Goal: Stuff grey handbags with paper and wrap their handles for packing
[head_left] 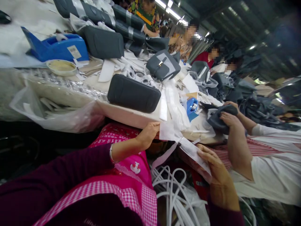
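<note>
My left hand (148, 135) pinches the edge of a thin white sheet (168, 131) at the front of the table. A white strip (191, 151) slants down from the sheet to my right hand (213, 163), whose fingers close on its lower part. Whether sheet and strip are one piece, I cannot tell. Another narrow white strip (164, 155) hangs below them. Just behind my left hand a dark grey bag (134, 93) lies on the table edge, and more white strips (175, 105) lie to its right.
A dark bag with a buckle (162, 65), a large blue tape dispenser (63, 47), a smaller one (192, 108) and a round tub (61, 67) crowd the table. At right, a co-worker's hands (229, 117) hold dark material. White cords (176, 194) hang below.
</note>
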The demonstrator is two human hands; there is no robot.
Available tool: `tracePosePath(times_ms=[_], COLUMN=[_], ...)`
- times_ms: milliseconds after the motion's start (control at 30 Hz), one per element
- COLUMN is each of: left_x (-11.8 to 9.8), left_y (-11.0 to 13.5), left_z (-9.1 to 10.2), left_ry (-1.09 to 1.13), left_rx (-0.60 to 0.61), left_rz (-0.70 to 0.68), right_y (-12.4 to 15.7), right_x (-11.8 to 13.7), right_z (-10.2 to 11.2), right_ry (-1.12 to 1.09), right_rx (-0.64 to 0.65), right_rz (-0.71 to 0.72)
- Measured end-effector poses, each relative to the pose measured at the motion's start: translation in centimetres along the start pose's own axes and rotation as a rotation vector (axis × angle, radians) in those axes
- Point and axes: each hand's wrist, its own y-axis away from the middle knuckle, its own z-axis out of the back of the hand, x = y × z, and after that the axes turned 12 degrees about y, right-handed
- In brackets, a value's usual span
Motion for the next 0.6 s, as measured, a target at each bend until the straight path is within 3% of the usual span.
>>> tracePosePath(times_ms=[167,400,500,600], left_x=[0.3,0.7,-0.1,-2.1], left_y=[-0.5,-0.8,-1.3,-2.0], left_z=[0.9,1.3,1.9,3.3], left_ry=[0.046,0.060,0.088,0.143], left_rx=[-0.016,-0.106,-0.141,-0.244], left_rz=[0.026,0.012,-0.026,-0.150], right_y=[0.5,0.3,0.3,0.7], right_x=[-0.7,-0.5,-0.9,-1.9], right_z=[-0.3,-0.8,-0.6,0.6], right_ry=[-0.248,-0.266,-0.294,-0.344], right_rx=[0.044,0.131,0.156,0.102], right_rz=[-0.107,-0.130,-0.136,-0.155])
